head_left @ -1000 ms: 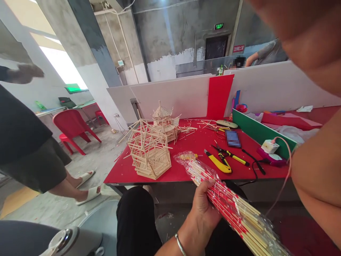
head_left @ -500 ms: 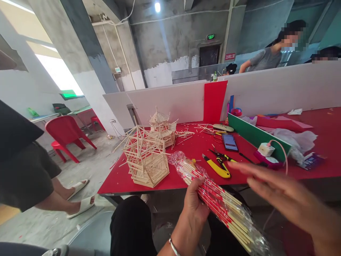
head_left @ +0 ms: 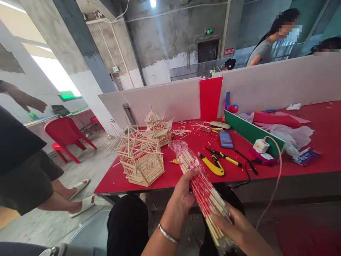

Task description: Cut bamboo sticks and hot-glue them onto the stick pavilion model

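Both hands hold a wrapped bundle of sticks [head_left: 202,185]: left hand [head_left: 183,190] mid-bundle, right hand [head_left: 237,229] near its lower end.

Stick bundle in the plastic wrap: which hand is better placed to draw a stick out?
Probably the right. The right hand sits at the near end of the stick bundle, where stick ends show; the left hand is wrapped round its middle, gripping.

Silver bangle [head_left: 167,234], black trousers [head_left: 128,227]

Bright daylight floods from the blown-out window [head_left: 53,73] at left; edges bow, perhaps wide-angle distortion.
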`<state>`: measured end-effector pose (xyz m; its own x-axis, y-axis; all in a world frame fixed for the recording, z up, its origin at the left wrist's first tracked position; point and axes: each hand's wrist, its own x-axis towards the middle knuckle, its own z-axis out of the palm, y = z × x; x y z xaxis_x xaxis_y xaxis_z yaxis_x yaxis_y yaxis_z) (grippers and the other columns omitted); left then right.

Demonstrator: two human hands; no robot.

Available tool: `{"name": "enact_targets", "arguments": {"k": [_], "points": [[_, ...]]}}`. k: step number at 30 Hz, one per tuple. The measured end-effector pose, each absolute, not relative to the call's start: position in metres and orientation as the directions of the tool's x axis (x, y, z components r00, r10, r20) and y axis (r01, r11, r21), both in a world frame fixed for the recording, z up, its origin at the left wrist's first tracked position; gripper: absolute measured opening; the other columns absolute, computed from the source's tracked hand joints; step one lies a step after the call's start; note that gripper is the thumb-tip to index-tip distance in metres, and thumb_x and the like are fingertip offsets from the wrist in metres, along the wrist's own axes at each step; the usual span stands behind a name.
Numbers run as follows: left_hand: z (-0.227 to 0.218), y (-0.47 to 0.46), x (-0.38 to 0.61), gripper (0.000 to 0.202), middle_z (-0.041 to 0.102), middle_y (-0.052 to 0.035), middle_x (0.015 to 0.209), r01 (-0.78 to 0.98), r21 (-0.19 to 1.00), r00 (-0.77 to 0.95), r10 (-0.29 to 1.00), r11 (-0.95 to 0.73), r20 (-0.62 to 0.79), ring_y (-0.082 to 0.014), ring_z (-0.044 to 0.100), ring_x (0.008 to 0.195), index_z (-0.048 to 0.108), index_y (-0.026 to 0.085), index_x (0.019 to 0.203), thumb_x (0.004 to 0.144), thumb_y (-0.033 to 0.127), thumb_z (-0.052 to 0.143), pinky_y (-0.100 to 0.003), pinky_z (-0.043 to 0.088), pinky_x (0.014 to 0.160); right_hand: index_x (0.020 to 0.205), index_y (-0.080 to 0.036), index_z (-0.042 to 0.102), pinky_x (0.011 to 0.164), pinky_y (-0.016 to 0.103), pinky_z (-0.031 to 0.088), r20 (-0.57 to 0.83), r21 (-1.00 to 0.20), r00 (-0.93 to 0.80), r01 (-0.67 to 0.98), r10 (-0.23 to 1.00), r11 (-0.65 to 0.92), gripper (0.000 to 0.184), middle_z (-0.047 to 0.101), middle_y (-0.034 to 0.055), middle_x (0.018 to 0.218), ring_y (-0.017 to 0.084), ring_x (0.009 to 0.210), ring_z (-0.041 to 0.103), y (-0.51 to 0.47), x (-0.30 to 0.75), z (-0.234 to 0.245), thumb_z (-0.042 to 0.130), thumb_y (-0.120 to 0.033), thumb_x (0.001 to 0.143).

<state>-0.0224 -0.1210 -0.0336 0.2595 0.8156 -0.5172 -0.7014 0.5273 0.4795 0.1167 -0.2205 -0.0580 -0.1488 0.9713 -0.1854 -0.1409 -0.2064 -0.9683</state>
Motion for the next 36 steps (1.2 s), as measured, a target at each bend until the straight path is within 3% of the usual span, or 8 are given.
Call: {"name": "enact_targets", "arguments": {"k": [6,8,11,17,20,23,28,36], "points": [[-0.035,-0.132,-0.039,0.031,0.073,-0.0125,0.084,-0.651,0.556,0.393,0.856,0.517,-0.335,-0.0213,0.07,0.072,0.068,0.005,0.101,0.073,0.017,0.073,-0.033,0.053,0.079,0.118,-0.021,0.067,0.08,0.036,0.056,-0.262,-0.835,-0.155,-0.458,0.952,-0.305,0.057,0.072,0.0053,0.089,0.025,0.085,0.068,-0.214,0.068,-0.058,0.065,-0.062,0.078],[-0.036,-0.133,-0.04,0.03,0.074,-0.0155,0.085,-0.646,0.527,0.416,0.834,0.552,-0.363,-0.0237,0.071,0.077,0.068,0.002,0.101,0.075,0.018,0.069,-0.035,0.053,0.083,0.116,-0.02,0.067,0.084,0.034,0.053,-0.215,-0.859,-0.16,-0.438,0.964,-0.264,0.055,0.071,0.0056,0.093,0.024,0.091,0.066,-0.208,0.067,-0.054,0.064,-0.061,0.08],[-0.039,-0.129,-0.04,0.028,0.073,-0.0177,0.078,-0.626,0.497,0.391,0.794,0.601,-0.466,-0.0262,0.072,0.076,0.069,-0.002,0.096,0.075,0.014,0.063,-0.037,0.053,0.084,0.109,-0.016,0.069,0.082,0.03,0.05,-0.136,-0.95,-0.257,-0.239,0.957,-0.199,0.051,0.069,0.0062,0.091,0.022,0.09,0.062,-0.202,0.079,-0.052,0.06,-0.06,0.084],[-0.04,-0.115,-0.045,0.029,0.074,-0.018,0.077,-0.595,0.487,0.417,0.763,0.64,-0.493,-0.0275,0.072,0.076,0.069,-0.001,0.099,0.078,0.015,0.058,-0.038,0.054,0.081,0.091,-0.016,0.066,0.052,0.022,0.038,-0.168,-0.985,-0.211,-0.01,0.963,-0.174,0.043,0.056,-0.0006,0.068,0.012,0.061,0.047,-0.201,0.105,-0.062,0.061,-0.058,0.082],[-0.037,-0.102,-0.047,0.031,0.075,-0.0171,0.079,-0.543,0.511,0.48,0.746,0.666,-0.462,-0.0265,0.072,0.074,0.068,0.0,0.104,0.079,0.015,0.057,-0.038,0.055,0.079,0.088,-0.017,0.063,0.049,0.021,0.037,-0.168,-0.98,-0.272,-0.055,0.948,-0.189,0.037,0.051,-0.0029,0.065,0.011,0.058,0.045,-0.188,0.108,-0.059,0.064,-0.053,0.08],[-0.027,-0.084,-0.046,0.032,0.075,-0.0168,0.08,-0.518,0.554,0.487,0.757,0.651,-0.435,-0.0252,0.072,0.071,0.066,0.0,0.107,0.08,0.013,0.056,-0.039,0.056,0.078,0.103,-0.018,0.061,0.051,0.021,0.041,-0.154,-0.962,-0.329,-0.165,0.932,-0.218,0.04,0.059,-0.0005,0.078,0.013,0.066,0.051,-0.165,0.105,-0.05,0.065,-0.048,0.077],[-0.013,-0.06,-0.041,0.033,0.075,-0.0158,0.081,-0.551,0.632,0.38,0.838,0.545,-0.391,-0.0254,0.073,0.074,0.065,0.001,0.109,0.078,0.006,0.055,-0.038,0.057,0.081,0.113,-0.019,0.059,0.041,0.018,0.03,-0.147,-0.963,-0.193,-0.197,0.97,-0.185,0.046,0.057,-0.0027,0.074,0.009,0.056,0.045,-0.132,0.092,-0.041,0.067,-0.043,0.075],[-0.02,-0.035,-0.049,0.035,0.075,-0.0192,0.088,-0.584,0.57,0.406,0.816,0.578,-0.411,-0.0284,0.074,0.083,0.063,0.0,0.114,0.083,0.01,0.052,-0.042,0.056,0.085,0.107,-0.018,0.063,0.038,0.017,0.027,-0.203,-0.91,-0.268,-0.304,0.942,-0.282,0.042,0.053,-0.0043,0.067,0.007,0.05,0.042,-0.143,0.096,-0.053,0.067,-0.048,0.078]]}}
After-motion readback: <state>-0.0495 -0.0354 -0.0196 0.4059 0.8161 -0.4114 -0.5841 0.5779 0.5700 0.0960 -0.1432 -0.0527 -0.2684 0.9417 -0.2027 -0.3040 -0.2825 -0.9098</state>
